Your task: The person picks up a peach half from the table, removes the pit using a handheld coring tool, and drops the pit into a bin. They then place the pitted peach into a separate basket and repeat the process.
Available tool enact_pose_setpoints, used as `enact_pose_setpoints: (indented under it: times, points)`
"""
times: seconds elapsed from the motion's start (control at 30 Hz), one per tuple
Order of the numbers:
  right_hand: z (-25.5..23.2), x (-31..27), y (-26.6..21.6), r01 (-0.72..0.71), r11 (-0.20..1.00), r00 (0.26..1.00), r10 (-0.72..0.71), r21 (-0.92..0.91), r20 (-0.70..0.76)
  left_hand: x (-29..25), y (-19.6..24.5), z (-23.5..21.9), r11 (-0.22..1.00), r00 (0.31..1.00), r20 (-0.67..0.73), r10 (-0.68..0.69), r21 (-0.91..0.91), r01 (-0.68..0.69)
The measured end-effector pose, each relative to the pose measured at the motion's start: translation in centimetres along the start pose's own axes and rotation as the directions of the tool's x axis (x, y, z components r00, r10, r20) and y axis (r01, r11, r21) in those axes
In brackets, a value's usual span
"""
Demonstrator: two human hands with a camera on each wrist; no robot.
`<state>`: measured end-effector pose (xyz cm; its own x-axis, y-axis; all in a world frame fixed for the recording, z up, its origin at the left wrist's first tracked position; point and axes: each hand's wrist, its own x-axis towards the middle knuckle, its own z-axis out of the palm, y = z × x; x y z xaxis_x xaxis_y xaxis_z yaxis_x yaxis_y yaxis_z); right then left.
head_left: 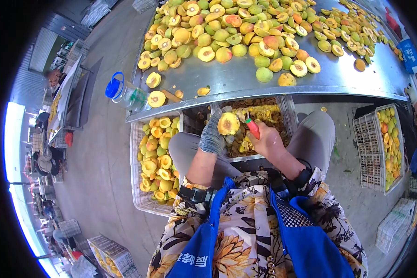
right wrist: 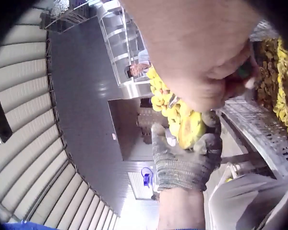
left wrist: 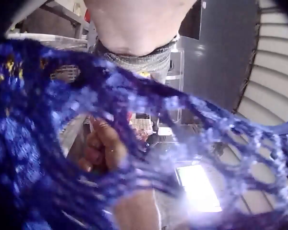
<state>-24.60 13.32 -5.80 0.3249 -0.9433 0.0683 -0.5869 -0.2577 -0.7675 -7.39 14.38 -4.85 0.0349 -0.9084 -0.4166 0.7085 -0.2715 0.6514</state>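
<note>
The gloved left hand (head_left: 212,135) grips a halved yellow fruit (head_left: 228,123), its cut face up in the head view. Beside it the bare right hand (head_left: 268,140) holds a tool by its red handle (head_left: 252,128). In the right wrist view the left hand's grey glove (right wrist: 185,163) wraps round the fruit half (right wrist: 191,130), and the right hand (right wrist: 206,86) is close above it. Blue netting (left wrist: 134,110) covers much of the left wrist view, with the right hand (left wrist: 105,146) showing through a gap. Below both hands is a crate of peelings and scraps (head_left: 250,109).
A metal table (head_left: 208,76) bears a heap of halved fruit. A bottle with a blue cap (head_left: 129,95) stands at its left corner. One crate of fruit halves (head_left: 136,185) is left of the knees, another crate (head_left: 370,157) to the right. Other people are at the far left.
</note>
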Motion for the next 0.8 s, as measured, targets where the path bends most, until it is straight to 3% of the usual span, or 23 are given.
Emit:
enact_pose_setpoints:
  times: [0.03, 0.07, 0.13, 0.27, 0.37, 0.43, 0.53, 0.57, 0.6, 0.67, 0.7, 0.8]
  points:
    - [-0.3, -0.4, -0.5, 0.034, 0.999, 0.998, -0.034, 0.0, 0.061, -0.2, 0.0, 0.8, 0.999, 0.995, -0.1, 0.03, 0.041, -0.026]
    - [-0.5, -0.6, -0.9, 0.068, 0.998, 0.99, -0.068, 0.002, 0.12, 0.1, 0.0, 0.5, 0.999, 0.995, -0.1, 0.031, 0.042, -0.027]
    - [-0.5, -0.6, -1.4, 0.083, 0.997, 0.988, -0.083, 0.004, 0.134, 0.7, 0.0, -0.4, 0.983, 0.997, 0.017, 0.075, 0.165, -0.077]
    - [-0.7, -0.7, -1.8, 0.127, 0.992, 0.979, -0.129, 0.024, 0.157, 0.8, -0.1, -0.2, 0.968, 0.994, 0.06, 0.089, 0.231, -0.1]
    - [-0.9, -1.0, -2.0, 0.124, 0.992, 0.975, -0.127, 0.026, 0.181, 0.7, -0.5, 0.9, 0.971, 0.992, -0.009, 0.129, 0.204, -0.125]
    - [-0.5, -1.2, -1.7, 0.13, 0.991, 0.973, -0.133, 0.031, 0.188, 0.6, -0.9, 1.4, 0.936, 0.965, -0.055, 0.256, 0.263, -0.233]
    - [-0.1, -1.5, -1.7, 0.14, 0.99, 0.96, -0.139, 0.013, 0.242, 1.4, -1.2, 1.1, 0.889, 0.934, -0.116, 0.338, 0.363, -0.277]
    - [-0.1, -1.5, -1.8, 0.147, 0.989, 0.949, -0.138, -0.011, 0.285, 0.6, -0.5, 1.7, 0.898, 0.965, -0.108, 0.239, 0.403, -0.177]
    - [-0.1, -1.5, -1.5, 0.147, 0.989, 0.948, -0.138, -0.012, 0.286, 0.5, 0.1, 1.7, 0.899, 0.965, -0.109, 0.239, 0.402, -0.177]
    - [0.1, -1.5, -0.7, 0.213, 0.977, 0.917, -0.209, 0.026, 0.339, 0.5, 1.1, 1.5, 0.877, 0.995, 0.093, -0.04, 0.481, -0.01]
    - [0.1, -1.5, -0.4, 0.209, 0.977, 0.916, -0.207, 0.03, 0.344, 0.4, 1.1, 1.8, 0.861, 0.995, 0.0, -0.101, 0.501, 0.087]
    - [-0.3, -0.7, -0.3, 0.205, 0.976, 0.883, -0.219, 0.078, 0.415, 0.5, 1.6, 1.6, 0.861, 0.985, 0.076, -0.156, 0.5, 0.098]
